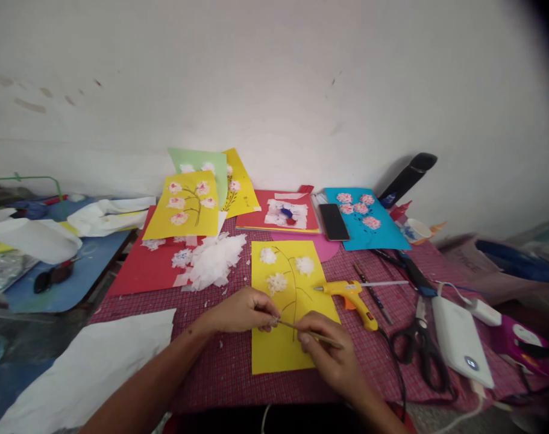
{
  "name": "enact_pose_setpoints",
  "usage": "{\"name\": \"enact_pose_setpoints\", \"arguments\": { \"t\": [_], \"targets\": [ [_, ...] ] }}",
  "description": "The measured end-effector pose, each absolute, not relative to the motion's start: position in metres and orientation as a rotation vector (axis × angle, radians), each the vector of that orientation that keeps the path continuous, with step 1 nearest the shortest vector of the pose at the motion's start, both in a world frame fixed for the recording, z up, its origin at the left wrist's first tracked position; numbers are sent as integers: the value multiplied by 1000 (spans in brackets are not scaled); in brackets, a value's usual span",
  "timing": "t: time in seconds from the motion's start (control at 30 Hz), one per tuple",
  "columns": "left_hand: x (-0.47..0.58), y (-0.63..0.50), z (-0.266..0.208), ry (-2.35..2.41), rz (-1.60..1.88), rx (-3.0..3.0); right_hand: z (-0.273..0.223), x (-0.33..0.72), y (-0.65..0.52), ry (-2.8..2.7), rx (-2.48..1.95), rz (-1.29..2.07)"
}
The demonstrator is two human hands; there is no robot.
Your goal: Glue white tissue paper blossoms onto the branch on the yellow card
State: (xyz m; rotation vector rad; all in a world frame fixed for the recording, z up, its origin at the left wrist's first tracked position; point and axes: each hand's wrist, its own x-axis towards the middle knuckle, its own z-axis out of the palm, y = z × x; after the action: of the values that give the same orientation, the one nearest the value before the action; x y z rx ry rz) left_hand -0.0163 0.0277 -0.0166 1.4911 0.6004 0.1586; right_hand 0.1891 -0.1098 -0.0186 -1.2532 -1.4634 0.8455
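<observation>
My right hand point(326, 349) is closed round a thin wooden stick point(313, 333), which slants to the left. At the stick's far tip, the fingers of my left hand point(251, 310) are pinched together, and what they hold there is too small to make out. Both hands are over the lower part of a yellow sheet point(274, 355). Drawn brown stems run down this sheet. Fluffy white paper flowers point(276, 283) sit on its upper half. Beyond my left hand lies a heap of white paper pieces point(217, 260).
A yellow glue gun point(351, 293) lies with its nozzle over the sheet's right edge. Black-handled scissors point(421, 343), a white power bank point(461, 340) and cables lie further right. A phone point(333, 222) and finished flower cards point(184, 205) are at the back. White paper point(102, 355) lies left.
</observation>
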Motion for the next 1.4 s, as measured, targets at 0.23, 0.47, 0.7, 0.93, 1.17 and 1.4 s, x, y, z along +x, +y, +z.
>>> {"name": "enact_pose_setpoints", "arguments": {
  "t": [0.23, 0.47, 0.7, 0.93, 1.17, 1.4],
  "targets": [
    [-13, 25, -10, 561, 182, 1915, -22, 190, -113, -1396, -1329, 909],
    [1, 24, -22, 516, 521, 2315, -32, 183, -99, -1319, -1410, 706],
    [-2, 28, -33, 738, 630, 2321, -35, 180, -85, -1228, -1455, 696],
    [-5, 33, -36, 824, 617, 2326, -44, 180, -82, -1182, -1502, 699],
    [-6, 34, -30, 831, 541, 2338, -41, 178, -78, -1249, -1576, 677],
    [-6, 34, -31, 832, 485, 2379, -40, 176, -77, -1272, -1610, 668]
  ]
}}
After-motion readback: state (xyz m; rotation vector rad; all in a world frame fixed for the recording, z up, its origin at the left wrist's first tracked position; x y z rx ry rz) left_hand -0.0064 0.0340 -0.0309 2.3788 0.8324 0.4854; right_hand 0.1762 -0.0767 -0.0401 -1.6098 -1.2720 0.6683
